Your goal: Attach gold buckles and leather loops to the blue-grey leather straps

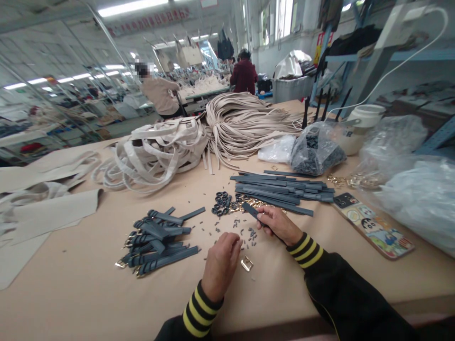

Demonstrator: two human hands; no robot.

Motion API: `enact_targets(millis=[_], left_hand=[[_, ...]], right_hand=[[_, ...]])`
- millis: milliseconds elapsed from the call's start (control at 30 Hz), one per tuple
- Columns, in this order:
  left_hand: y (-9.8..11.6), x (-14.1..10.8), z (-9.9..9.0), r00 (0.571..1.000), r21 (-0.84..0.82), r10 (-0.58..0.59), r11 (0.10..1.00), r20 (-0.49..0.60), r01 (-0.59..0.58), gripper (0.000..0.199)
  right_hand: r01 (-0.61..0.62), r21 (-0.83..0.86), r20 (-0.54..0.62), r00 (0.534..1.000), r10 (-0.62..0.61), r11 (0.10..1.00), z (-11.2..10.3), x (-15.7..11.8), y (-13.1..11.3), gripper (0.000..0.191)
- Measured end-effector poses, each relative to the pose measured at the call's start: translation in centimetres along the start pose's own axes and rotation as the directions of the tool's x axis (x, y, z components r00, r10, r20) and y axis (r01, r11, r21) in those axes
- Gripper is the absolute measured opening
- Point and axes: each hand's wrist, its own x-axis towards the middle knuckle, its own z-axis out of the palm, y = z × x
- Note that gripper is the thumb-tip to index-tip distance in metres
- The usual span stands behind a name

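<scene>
Pinched a flat, matte, dark strap (250, 210) in the right hand (279, 225), above the table (268, 293) near the stacked straps (280, 188). Pointed its squared end forward and left, slanting the long axis back toward the palm. Bunched together the fingertips of the left hand (222, 263) near a shiny, rectangular metal buckle (246, 264); could not tell whether around anything.

The tan bench (88, 298) carries a pile of buckled straps (156, 241) left of centre. Right of centre lie a stack of plain straps (280, 188), some dark loops (221, 202) and small scattered bits (252, 235). One gold buckle (245, 266) lies nearer the front edge. A phone (377, 227) lies at right; beige strips (245, 123), pale webbing (152, 151) and a clear bag (316, 154) lie farther back, cloth panels (53, 215) at far left.
</scene>
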Motion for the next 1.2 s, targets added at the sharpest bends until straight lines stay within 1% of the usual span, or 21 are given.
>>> enact_targets(millis=[100, 167, 267, 333, 367, 433, 500, 533, 567, 633, 667, 700, 800, 867, 1000, 1133, 1200], left_hand=[[0.5, -1.7, 0.3, 0.994, 0.094, -0.049, 0.995, 0.094, 0.04, 0.014], [0.9, -2.6, 0.8, 0.985, 0.162, -0.096, 0.984, 0.14, 0.072, 0.011], [1.8, -3.1, 1.7, 0.979, 0.232, -0.126, 0.969, 0.162, 0.086, 0.005], [2.2, -2.9, 2.1, 0.975, 0.228, -0.114, 0.971, 0.189, 0.07, 0.006], [2.3, -2.8, 2.2, 0.974, 0.209, -0.103, 0.976, 0.2, 0.06, 0.007], [2.2, -2.4, 2.2, 0.979, 0.133, -0.088, 0.989, 0.183, 0.064, 0.01], [1.7, -2.2, 2.0, 0.979, -0.032, -0.122, 0.991, 0.161, 0.129, 0.012], [1.4, -2.0, 1.9, 0.97, -0.152, -0.162, 0.97, 0.181, 0.19, 0.014], [1.1, -1.9, 1.8, 0.955, -0.281, -0.199, 0.925, 0.222, 0.258, 0.016], [0.6, -1.6, 1.6, 0.923, -0.497, -0.226, 0.789, 0.312, 0.361, 0.019], [0.4, -1.4, 1.5, 0.919, -0.561, -0.217, 0.738, 0.328, 0.375, 0.02], [0.3, -1.2, 1.3, 0.926, -0.597, -0.204, 0.716, 0.317, 0.362, 0.02], [0.3, -0.6, 1.0, 0.958, -0.609, -0.177, 0.742, 0.226, 0.28, 0.025], [0.4, -0.2, 0.8, 0.964, -0.627, -0.174, 0.733, 0.202, 0.264, 0.025], [0.5, 0.2, 0.5, 0.961, -0.685, -0.175, 0.674, 0.214, 0.275, 0.016], [0.4, 0.3, 0.2, 0.967, -0.661, -0.114, 0.711, 0.228, 0.24, 0.016], [0.3, 0.3, 0.2, 0.967, -0.651, -0.122, 0.72, 0.222, 0.24, 0.017]], right_hand=[[-0.004, -0.02, 0.03, 1.0, 0.005, 1.0, 0.1, -0.1, 0.0, 0.018], [-0.002, -0.03, 0.071, 0.997, 0.004, 1.0, 0.2, -0.1, 0.1, 0.016], [0.013, -0.041, 0.114, 0.993, -0.008, 0.999, 0.2, -0.1, 0.5, 0.015], [0.011, -0.053, 0.128, 0.992, -0.004, 0.999, 0.2, -0.1, 0.8, 0.016], [0.009, -0.059, 0.134, 0.991, -0.001, 0.998, 0.2, 0.0, 1.0, 0.016], [0.009, -0.072, 0.153, 0.988, 0.002, 0.997, 0.3, 0.0, 1.1, 0.016], [0.01, -0.097, 0.181, 0.983, 0.008, 0.995, 0.5, -0.1, 1.1, 0.014], [0.012, -0.115, 0.203, 0.979, 0.012, 0.993, 0.6, -0.2, 1.1, 0.013], [0.02, -0.134, 0.232, 0.973, 0.012, 0.991, 0.8, -0.2, 1.0, 0.012], [0.052, -0.16, 0.298, 0.955, -0.002, 0.986, 1.1, -0.4, 0.9, 0.01], [0.069, -0.164, 0.33, 0.944, -0.011, 0.984, 1.2, -0.5, 0.9, 0.01], [0.08, -0.163, 0.352, 0.936, -0.017, 0.983, 1.3, -0.5, 0.9, 0.01], [0.083, -0.161, 0.355, 0.935, -0.02, 0.984, 1.4, -0.5, 1.1, 0.011], [0.074, -0.155, 0.341, 0.94, -0.017, 0.985, 1.3, -0.5, 1.2, 0.011], [0.034, -0.1, 0.376, 0.926, 0.006, 0.994, 1.2, -0.5, 1.1, 0.015], [0.004, -0.044, 0.413, 0.911, 0.015, 0.999, 1.4, -0.6, 0.7, 0.018], [-0.001, -0.021, 0.429, 0.903, 0.01, 1.0, 1.4, -0.6, 0.7, 0.019]])
